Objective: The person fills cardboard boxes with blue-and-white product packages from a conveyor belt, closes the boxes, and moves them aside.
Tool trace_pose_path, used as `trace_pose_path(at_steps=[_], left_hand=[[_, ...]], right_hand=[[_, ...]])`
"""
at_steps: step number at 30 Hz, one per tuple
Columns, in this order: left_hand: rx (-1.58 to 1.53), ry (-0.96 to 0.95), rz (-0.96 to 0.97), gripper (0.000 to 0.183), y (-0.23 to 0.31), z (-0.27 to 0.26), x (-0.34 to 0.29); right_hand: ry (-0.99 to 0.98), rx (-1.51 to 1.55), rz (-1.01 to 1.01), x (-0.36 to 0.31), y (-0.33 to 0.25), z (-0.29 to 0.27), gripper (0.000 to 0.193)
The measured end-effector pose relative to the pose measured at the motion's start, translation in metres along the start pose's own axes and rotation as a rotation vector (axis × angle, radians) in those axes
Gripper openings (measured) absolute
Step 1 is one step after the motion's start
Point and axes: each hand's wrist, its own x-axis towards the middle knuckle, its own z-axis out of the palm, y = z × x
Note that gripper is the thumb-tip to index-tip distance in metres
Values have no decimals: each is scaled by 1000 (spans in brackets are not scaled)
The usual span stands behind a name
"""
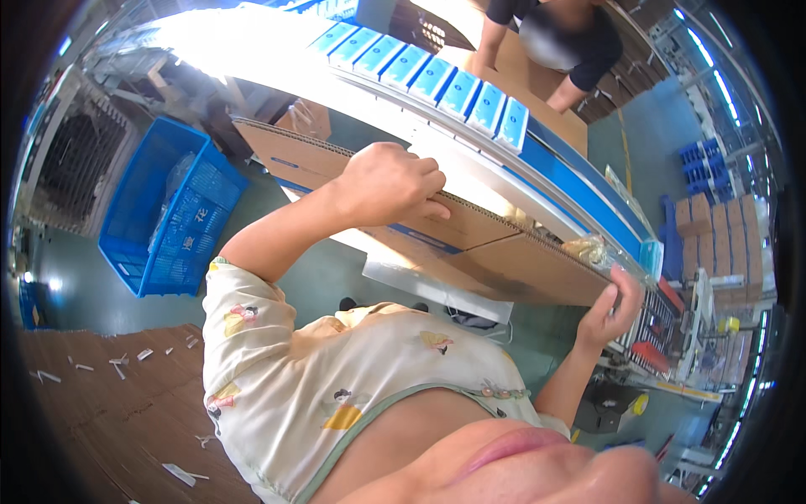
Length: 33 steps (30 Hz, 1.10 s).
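Note:
A flattened cardboard box (520, 260) stands tilted on edge in front of my body, its corrugated upper edge running from the far left down to the right. My left hand (390, 185) is closed over that upper edge near the middle, the thumb on my side of the board. At the right end, my right hand (613, 309) curls its fingers around the corner of the same board. The board's lower part is partly lost in glare and shadow.
Beyond the board runs a conveyor (554, 172) with a row of blue-and-white boxes (432, 77). Across it a person (558, 42) leans over cardboard. A blue crate (172, 210) stands left, a cardboard stack (109, 403) with paper scraps lower left, and stacked cartons (718, 244) far right.

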Motion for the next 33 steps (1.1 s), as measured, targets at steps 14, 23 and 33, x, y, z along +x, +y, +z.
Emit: trace_pose_path(at_steps=[14,23,33], left_hand=[[-156,-590,-367,55,-42,12,82],[-160,-662,-342,33,-76,23,106],[-276,-557,-535,30,-94,-42,74]], right_hand=[[-275,-255,-271,-20,6,47,37],[-154,122,-186,-27,5,33,28],[-31,615,17,-20,-5,5,32]])
